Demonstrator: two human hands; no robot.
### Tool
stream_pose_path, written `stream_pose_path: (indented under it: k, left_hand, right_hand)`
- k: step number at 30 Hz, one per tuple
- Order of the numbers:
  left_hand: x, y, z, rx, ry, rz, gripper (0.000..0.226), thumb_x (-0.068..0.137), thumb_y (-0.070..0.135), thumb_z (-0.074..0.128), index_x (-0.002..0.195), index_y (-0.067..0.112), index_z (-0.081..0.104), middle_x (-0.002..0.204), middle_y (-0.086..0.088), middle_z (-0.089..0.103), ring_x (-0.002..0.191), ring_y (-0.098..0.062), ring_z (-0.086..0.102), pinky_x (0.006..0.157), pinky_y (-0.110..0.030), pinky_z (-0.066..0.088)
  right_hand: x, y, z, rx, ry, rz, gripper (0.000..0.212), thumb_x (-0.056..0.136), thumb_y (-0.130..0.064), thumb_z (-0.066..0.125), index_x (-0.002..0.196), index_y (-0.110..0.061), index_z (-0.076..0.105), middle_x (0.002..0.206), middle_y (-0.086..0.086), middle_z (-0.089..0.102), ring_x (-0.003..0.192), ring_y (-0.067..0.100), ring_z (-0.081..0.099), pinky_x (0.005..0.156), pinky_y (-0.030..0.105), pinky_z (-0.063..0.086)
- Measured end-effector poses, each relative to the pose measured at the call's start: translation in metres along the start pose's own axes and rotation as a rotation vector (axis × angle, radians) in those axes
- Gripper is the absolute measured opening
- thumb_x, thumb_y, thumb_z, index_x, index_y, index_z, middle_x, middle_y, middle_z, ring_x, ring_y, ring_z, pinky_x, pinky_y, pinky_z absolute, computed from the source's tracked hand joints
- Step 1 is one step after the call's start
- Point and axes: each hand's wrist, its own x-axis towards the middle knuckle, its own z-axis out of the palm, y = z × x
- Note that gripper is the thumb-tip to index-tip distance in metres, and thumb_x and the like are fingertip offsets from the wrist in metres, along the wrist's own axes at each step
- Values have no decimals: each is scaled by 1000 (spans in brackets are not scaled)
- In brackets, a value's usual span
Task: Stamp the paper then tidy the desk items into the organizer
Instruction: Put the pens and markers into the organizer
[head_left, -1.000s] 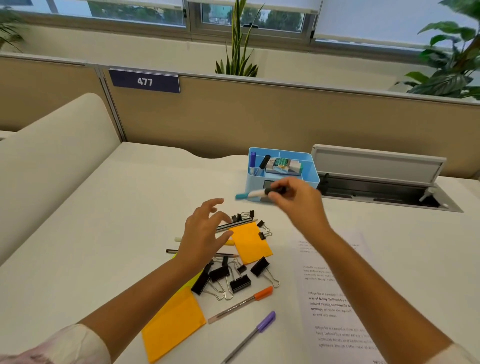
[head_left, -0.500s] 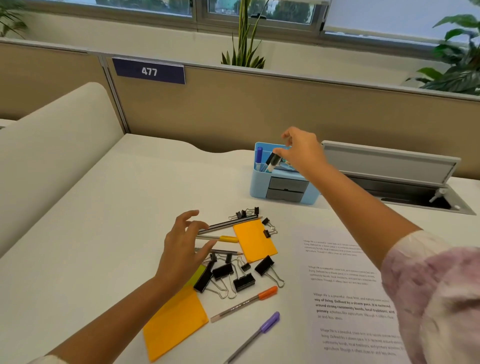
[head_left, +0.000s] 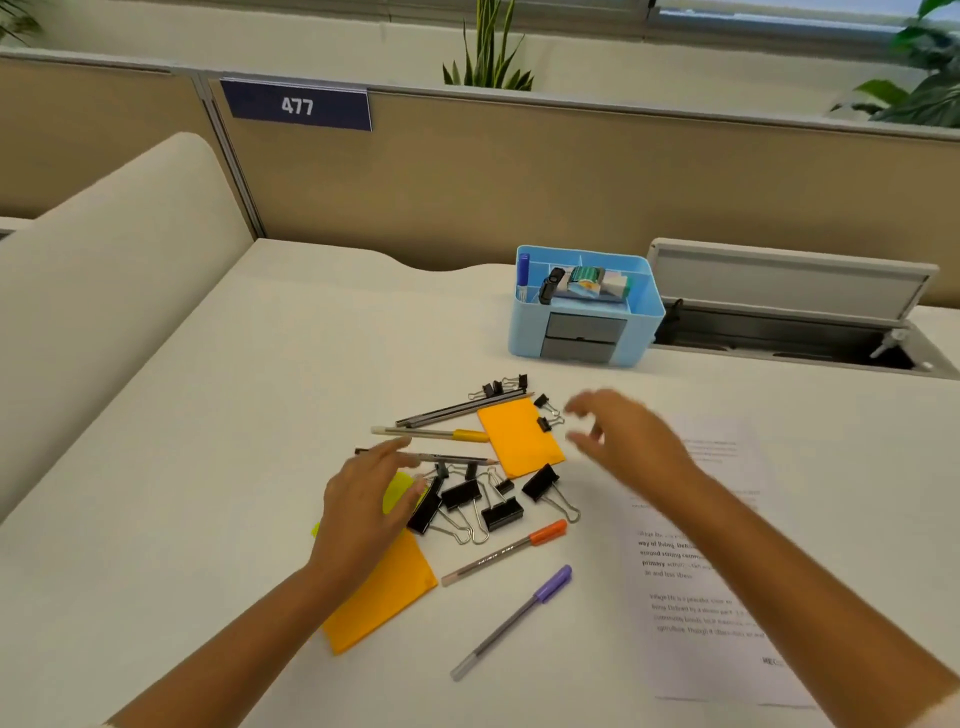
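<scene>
Both hands over the desk (head_left: 208, 415), neither holding anything. Left hand (head_left: 363, 499) hovers low over the clutter, fingers spread and relaxed, fingertips near the pencil (head_left: 447, 459) and over the yellow note (head_left: 397, 491); can't tell if it touches either. Right hand (head_left: 618, 441) is motion-blurred, fingers loosely curved, empty, just right of the small orange note (head_left: 519, 439).

Organizer (head_left: 587, 312), light blue, sits at the back of the desk, well apart from the pile. It holds a blue marker (head_left: 522, 270) upright at its left, a black-capped item (head_left: 549, 285) beside that, and some boxed items in the wider compartment.

On the desk: binder clips (head_left: 483, 504) in a cluster, smaller ones near the top of the pile, two dark pencils (head_left: 457, 410), yellow-capped pen (head_left: 431, 432), orange-capped pen (head_left: 506, 552), purple-capped pen (head_left: 511, 621), large orange note (head_left: 384, 597) partly under my left wrist. Printed paper (head_left: 722, 587) lies flat at right, under my right forearm.
</scene>
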Motion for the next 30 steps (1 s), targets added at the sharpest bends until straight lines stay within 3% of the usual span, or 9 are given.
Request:
stream_pose_path:
  k: [4,7,9,11,13,17,19,25,30]
  left_hand:
    - [-38,-6,4,-2,-34,32,49,82,53,35,107,22,64,130,15,48,118,-11,47,97,-29,32]
    - [-57,-10,10,65,-91,53,70,84,67,21,120,20,57,135,7,48,123,-18,45,104,-36,31]
    - [-62,-11,12,86,-89,51,76,84,69,12,122,20,56,136,5,49,122,-18,45,105,-35,29]
    - [-62,-10,11,90,-86,46,75,85,67,11,120,19,57,134,5,51,121,-18,46,103,-31,29]
    - [-62,-10,10,110,-86,60,73,87,65,12,116,18,60,132,3,53,119,-21,50,101,-31,31]
    - [-64,-11,9,106,-48,42,59,88,59,26,108,17,62,129,1,56,110,-22,55,96,-33,37]
    - [-64,-12,10,122,-26,48,46,85,49,36,104,17,63,126,-1,59,107,-24,57,94,-39,41]
    - [-64,-15,9,182,-35,175,56,94,52,18,95,22,65,119,3,63,102,-12,47,87,-39,42]
    - [-64,-11,8,180,-21,198,55,93,53,22,95,20,66,119,1,63,103,-13,46,89,-35,34]
  right_hand:
    - [-62,-2,50,14,-229,-40,40,88,-36,56,127,-32,47,135,-10,46,122,9,41,99,25,36]
    - [-86,-3,68,-7,-166,-109,52,90,-43,50,138,-33,34,145,-13,34,134,6,29,108,23,22]
    - [-95,-6,73,-98,-82,-162,52,90,-42,51,139,-30,37,144,-9,38,134,12,33,110,29,23]
    - [-102,-10,77,-125,31,-180,46,87,-35,59,131,-24,50,135,-2,51,126,19,47,106,38,33]
    - [-108,-10,78,-92,76,-162,41,89,-37,56,128,-25,52,133,-3,52,125,18,47,105,38,32]
    - [-120,-2,84,-7,-67,-185,61,81,-66,40,136,-40,32,144,-22,26,133,-4,13,109,28,4]
    - [-125,-2,88,-17,-97,-210,68,76,-71,38,136,-41,29,145,-25,18,131,-9,5,108,25,-3]
    - [-132,-2,93,-38,21,-188,22,87,-48,48,101,-33,58,142,-10,38,133,12,29,106,29,6]
    - [-122,3,77,99,-14,-115,10,87,-41,56,94,-35,59,130,-23,38,126,1,32,103,28,12]
